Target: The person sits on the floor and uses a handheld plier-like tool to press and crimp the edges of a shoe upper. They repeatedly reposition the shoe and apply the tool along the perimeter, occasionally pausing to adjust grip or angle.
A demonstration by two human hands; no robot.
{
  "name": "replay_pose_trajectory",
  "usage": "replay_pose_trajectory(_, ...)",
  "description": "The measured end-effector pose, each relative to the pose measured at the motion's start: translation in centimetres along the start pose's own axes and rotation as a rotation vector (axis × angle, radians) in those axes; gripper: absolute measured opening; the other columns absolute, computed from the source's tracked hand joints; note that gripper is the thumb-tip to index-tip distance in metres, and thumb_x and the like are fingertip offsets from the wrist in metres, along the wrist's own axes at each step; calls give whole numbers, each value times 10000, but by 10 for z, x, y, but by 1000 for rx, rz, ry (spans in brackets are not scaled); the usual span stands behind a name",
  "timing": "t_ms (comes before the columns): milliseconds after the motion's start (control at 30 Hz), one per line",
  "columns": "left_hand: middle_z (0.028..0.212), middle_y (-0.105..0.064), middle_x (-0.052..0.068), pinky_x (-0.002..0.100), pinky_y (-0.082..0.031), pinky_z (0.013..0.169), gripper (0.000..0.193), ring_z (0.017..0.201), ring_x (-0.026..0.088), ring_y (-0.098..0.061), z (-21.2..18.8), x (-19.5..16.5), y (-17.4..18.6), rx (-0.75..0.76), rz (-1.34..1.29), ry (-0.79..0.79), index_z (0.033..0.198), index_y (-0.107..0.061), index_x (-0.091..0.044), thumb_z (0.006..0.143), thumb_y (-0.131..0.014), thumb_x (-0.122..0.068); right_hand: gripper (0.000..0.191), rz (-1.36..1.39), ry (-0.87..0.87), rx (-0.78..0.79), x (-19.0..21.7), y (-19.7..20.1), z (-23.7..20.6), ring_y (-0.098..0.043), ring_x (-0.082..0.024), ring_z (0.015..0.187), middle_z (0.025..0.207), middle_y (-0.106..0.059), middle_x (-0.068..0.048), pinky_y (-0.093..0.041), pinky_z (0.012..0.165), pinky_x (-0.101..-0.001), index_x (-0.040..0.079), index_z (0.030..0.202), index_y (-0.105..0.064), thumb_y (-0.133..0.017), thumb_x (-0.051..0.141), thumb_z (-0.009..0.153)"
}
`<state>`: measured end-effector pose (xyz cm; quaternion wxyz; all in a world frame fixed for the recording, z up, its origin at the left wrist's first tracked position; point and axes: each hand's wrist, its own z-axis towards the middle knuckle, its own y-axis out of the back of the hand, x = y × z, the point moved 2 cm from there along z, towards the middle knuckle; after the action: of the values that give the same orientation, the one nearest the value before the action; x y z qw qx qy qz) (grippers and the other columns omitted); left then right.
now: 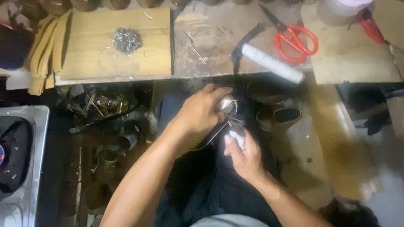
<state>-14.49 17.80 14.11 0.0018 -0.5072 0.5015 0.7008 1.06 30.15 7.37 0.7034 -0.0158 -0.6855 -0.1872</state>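
My left hand [201, 114] grips a small grey rounded piece [227, 103] in my lap, fingers curled over its top. My right hand [244, 154] sits just below it and pinches a pale tool or wad [237, 137] against the piece's lower edge. A thin wire or thread [214, 136] runs from the piece down between the two hands. What the grey piece is stays unclear, since the fingers hide most of it.
A wooden workbench [210, 50] lies ahead with a pile of small nails [127, 40] on a board, red-handled scissors [294, 38] and a white cylinder [272, 64]. Leather strips [42, 54] hang at the left. A metal appliance [21, 159] stands at far left. Shoes [280, 117] lie underneath.
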Motion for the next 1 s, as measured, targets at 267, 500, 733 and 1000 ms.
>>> replay_pose_trajectory(267, 1458, -443, 114, 455, -466, 1231, 554, 1376, 252, -491, -116, 11, 24, -826, -407, -101, 1410, -474, -78, 940, -763, -121, 490, 203, -412, 83, 17, 33, -22, -653, -139, 615, 762, -685, -85, -543, 563, -277, 27, 1442, -534, -546, 181, 977)
replay_pose_trajectory(500, 1354, -653, 200, 552, -327, 1252, 454, 1479, 404, -462, -149, 31, -25, -612, -15, 68, 1333, -612, -33, 931, -718, -214, 334, -82, -522, 450, 16, 3, -34, -720, -145, 775, 954, -795, -69, -582, 680, -283, 47, 1231, -689, -563, 215, 972)
replay_pose_trajectory(733, 1446, -595, 228, 545, -302, 1185, 510, 1428, 405, -463, -140, 32, -15, -324, -90, 19, 1356, -605, 4, 901, -708, -202, 375, -188, -243, 402, 37, -12, -31, -768, -196, 928, 1037, -780, -119, -586, 834, -323, 44, 1289, -649, -561, 164, 945)
replay_pose_trajectory(1000, 1320, -699, 171, 479, -440, 1172, 392, 1327, 337, -632, -143, 30, -39, -659, -132, -80, 1250, -690, -22, 864, -699, -87, 366, -169, -164, 396, 41, -14, -27, -765, -241, 1069, 1145, -773, -142, -567, 891, -347, 24, 1293, -632, -564, 132, 950)
